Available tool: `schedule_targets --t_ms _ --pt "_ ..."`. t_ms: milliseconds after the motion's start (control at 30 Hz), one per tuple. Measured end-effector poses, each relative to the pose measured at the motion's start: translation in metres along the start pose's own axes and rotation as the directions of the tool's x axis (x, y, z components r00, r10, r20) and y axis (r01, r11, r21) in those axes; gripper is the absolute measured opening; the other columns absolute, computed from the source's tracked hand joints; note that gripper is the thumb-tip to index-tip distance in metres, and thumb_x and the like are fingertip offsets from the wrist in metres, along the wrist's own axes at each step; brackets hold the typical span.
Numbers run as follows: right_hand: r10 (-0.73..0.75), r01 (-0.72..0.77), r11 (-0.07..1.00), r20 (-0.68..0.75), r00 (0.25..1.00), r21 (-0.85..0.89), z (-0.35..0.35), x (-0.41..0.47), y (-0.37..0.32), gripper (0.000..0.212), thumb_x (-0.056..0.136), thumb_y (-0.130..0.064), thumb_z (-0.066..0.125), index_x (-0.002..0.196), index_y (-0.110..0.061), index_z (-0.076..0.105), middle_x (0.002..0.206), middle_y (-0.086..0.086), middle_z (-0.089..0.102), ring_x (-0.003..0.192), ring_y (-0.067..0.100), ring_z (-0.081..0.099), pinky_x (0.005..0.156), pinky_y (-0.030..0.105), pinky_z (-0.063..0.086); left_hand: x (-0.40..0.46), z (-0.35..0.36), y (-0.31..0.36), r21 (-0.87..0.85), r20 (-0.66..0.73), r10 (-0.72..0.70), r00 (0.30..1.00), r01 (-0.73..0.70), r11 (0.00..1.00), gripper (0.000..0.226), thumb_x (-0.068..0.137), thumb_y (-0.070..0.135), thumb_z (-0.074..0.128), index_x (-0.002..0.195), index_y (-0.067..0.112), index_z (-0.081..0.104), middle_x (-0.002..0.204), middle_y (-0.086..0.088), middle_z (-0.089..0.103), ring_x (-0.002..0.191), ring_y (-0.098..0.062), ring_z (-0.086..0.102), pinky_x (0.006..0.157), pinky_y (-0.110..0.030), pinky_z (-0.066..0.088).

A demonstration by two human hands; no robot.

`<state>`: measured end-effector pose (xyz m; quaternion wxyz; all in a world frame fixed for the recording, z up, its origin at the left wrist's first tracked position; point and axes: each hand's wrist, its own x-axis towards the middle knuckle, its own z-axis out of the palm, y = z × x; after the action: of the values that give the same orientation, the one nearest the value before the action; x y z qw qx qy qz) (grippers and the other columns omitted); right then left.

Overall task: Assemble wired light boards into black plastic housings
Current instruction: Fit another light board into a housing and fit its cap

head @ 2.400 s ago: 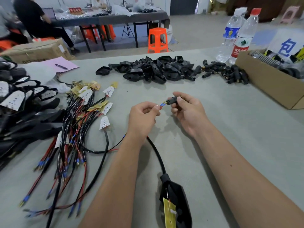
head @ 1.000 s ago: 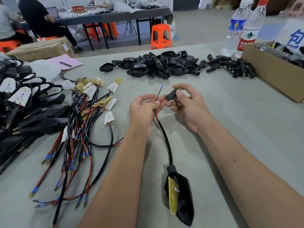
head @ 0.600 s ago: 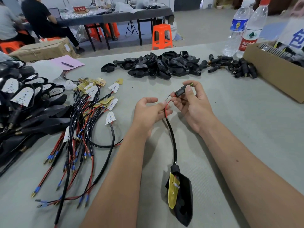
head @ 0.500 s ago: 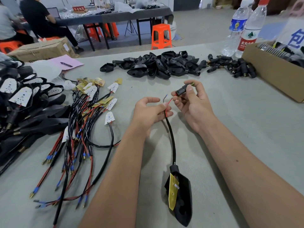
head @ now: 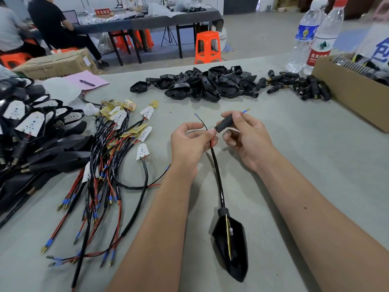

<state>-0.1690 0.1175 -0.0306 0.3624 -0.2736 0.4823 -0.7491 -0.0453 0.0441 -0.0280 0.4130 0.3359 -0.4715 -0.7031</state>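
A black housing (head: 230, 245) with a gold board (head: 228, 239) edge-up inside lies on the table, its black cable (head: 217, 175) running away.

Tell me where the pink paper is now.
The pink paper lies at the table's far left in the head view, with a pen on it, beside the cardboard box.

Cardboard box (head: 347, 95) cut off at right edge

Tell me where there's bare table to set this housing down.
Bare table lies right of the right hand, before the cardboard box. The left is crowded with wired boards; loose housings fill the far middle.
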Motion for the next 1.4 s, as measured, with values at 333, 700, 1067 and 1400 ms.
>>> schedule_targets --t_ms 333,700,1067,1400 --pt "0.010 -0.008 1.000 -0.067 0.998 0.026 0.000 0.002 0.001 0.028 0.111 -0.017 0.044 0.107 -0.006 0.069 0.081 0.012 0.075 0.056 0.013 0.059 0.052 0.020 0.045 0.008 -0.013 0.013 -0.215 -0.122 -0.018 0.992 -0.008 0.976 0.006 0.100 0.008 0.063 0.096 0.010 0.066 0.073 -0.001 0.067 0.054 -0.012 0.059 0.058 -0.022 0.055" --pt "0.075 -0.035 0.973 -0.168 0.983 0.228 -0.008 0.007 0.000 0.032 0.112 -0.018 0.042 0.105 -0.003 0.070 0.077 0.012 0.069 0.057 0.015 0.058 0.051 0.020 0.048 0.007 -0.013 0.005 0.408 0.150 0.085 0.985 -0.140 0.902 0.019 0.092 0.006 0.068 0.075 0.013 0.068 0.053 0.009 0.055 0.050 -0.007 0.048 0.049 -0.018 0.039" --pt "0.077 -0.033 0.970 -0.173 0.982 0.239 -0.008 0.009 0.002 0.032 0.111 -0.020 0.044 0.104 -0.004 0.071 0.077 0.013 0.069 0.056 0.015 0.058 0.050 0.021 0.047 0.008 -0.013 0.002 0.428 0.137 0.117 0.984 -0.165 0.889 0.016 0.091 0.007 0.069 0.076 0.011 0.070 0.051 0.011 0.056 0.048 -0.004 0.048 0.050 -0.015 0.041" --pt "0.001 0.005 0.998 -0.108 0.994 0.057 0.000 0.003 0.002 0.028 0.111 -0.018 0.044 0.105 -0.006 0.068 0.086 0.015 0.067 0.057 0.013 0.058 0.051 0.020 0.046 0.009 -0.013 -0.001 0.431 0.131 0.152 0.980 -0.195 0.881 0.015 0.090 0.015 0.072 0.075 0.015 0.071 0.054 0.010 0.057 0.051 -0.006 0.049 0.053 -0.020 0.042"
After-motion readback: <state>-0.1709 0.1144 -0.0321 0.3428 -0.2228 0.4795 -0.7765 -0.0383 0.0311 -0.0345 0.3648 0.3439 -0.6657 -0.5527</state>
